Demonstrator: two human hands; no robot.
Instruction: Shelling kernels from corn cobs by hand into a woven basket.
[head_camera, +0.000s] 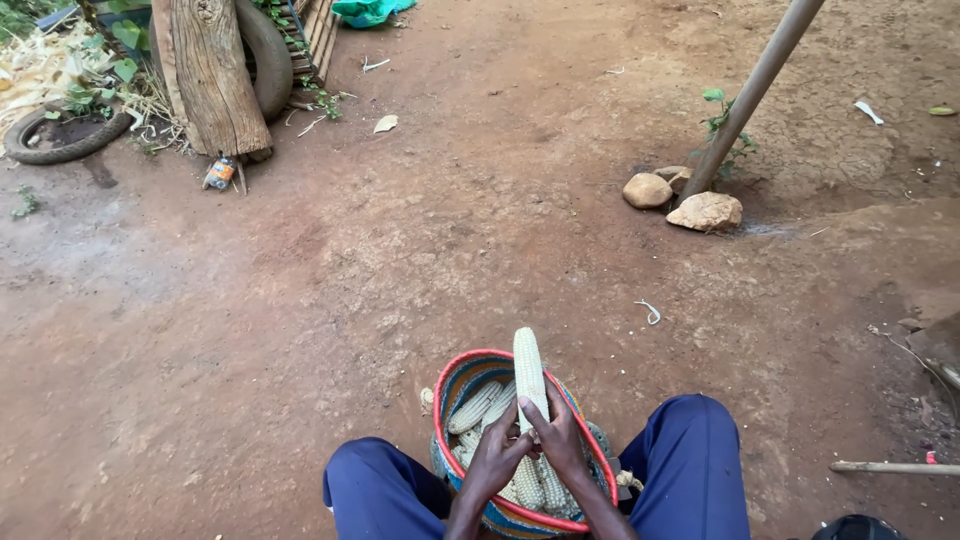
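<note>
A pale dried maize cob (528, 370) stands upright over a woven basket (450, 390) with a red rim. My left hand (497, 458) and my right hand (560, 440) both grip the cob's lower half, thumbs pressed against the kernels. The basket sits between my knees, which are in blue trousers, and holds several more maize cobs (475, 408). The lower part of the held cob is hidden by my fingers.
Red-brown dirt ground lies all around. A leaning pole (750, 95) rises from two stones (690, 205) at the right. At the upper left are a wooden plank (212, 75), tyres (62, 140) and maize husks. A stick (890, 467) lies at the lower right.
</note>
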